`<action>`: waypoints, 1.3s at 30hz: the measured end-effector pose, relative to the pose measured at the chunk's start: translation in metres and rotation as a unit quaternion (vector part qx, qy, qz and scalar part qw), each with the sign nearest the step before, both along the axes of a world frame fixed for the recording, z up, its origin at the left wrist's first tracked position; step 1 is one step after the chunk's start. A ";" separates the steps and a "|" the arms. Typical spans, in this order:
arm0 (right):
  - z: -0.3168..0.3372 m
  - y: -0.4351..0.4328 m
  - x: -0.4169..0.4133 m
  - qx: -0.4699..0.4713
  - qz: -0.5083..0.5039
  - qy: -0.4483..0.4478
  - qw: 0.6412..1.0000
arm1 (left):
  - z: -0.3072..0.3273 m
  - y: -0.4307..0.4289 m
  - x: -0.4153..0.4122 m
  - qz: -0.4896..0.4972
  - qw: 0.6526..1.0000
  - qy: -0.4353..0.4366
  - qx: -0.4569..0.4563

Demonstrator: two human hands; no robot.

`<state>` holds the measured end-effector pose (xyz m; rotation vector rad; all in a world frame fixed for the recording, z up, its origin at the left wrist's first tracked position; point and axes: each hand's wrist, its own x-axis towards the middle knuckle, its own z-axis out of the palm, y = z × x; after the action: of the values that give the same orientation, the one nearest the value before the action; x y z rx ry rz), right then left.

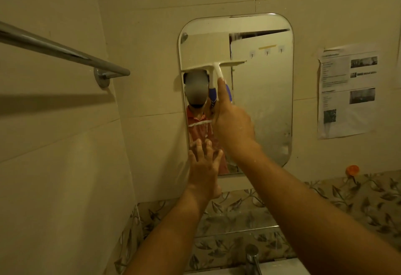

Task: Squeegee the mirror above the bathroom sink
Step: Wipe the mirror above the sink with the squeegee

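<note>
Right hand (233, 120) grips the squeegee (213, 66) handle, blade flat on the upper mirror (267, 101) — left hand (204, 166) splayed open, bracing the lower-left edge. Best bet: even pressure, one straight downward pull — overlap the strokes.

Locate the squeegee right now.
Head view, centre: the squeegee is against the mirror, its blade across the upper-left part, its handle gripped from below by the right hand; the left hand is lower down.
</note>
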<state>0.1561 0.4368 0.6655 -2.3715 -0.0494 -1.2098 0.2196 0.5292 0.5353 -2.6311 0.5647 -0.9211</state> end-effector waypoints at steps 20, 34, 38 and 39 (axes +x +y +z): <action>-0.121 -0.019 -0.037 -0.037 -0.002 0.078 0.996 | -0.008 -0.002 0.015 0.007 0.999 0.037 -0.007; 0.031 -0.086 -0.042 0.056 0.016 -0.045 0.997 | 0.011 -0.022 -0.005 0.018 0.997 0.043 -0.055; 0.062 -0.091 -0.030 0.027 0.008 -0.056 0.998 | 0.010 -0.023 -0.002 0.028 0.998 0.035 -0.047; 0.069 -0.092 -0.027 0.028 0.005 -0.055 0.998 | 0.009 -0.023 -0.001 0.029 0.998 0.037 -0.050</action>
<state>0.1294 0.3449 0.7342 -2.2527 -0.0634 -1.3201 0.2182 0.5062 0.5444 -2.7650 0.4674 -0.8577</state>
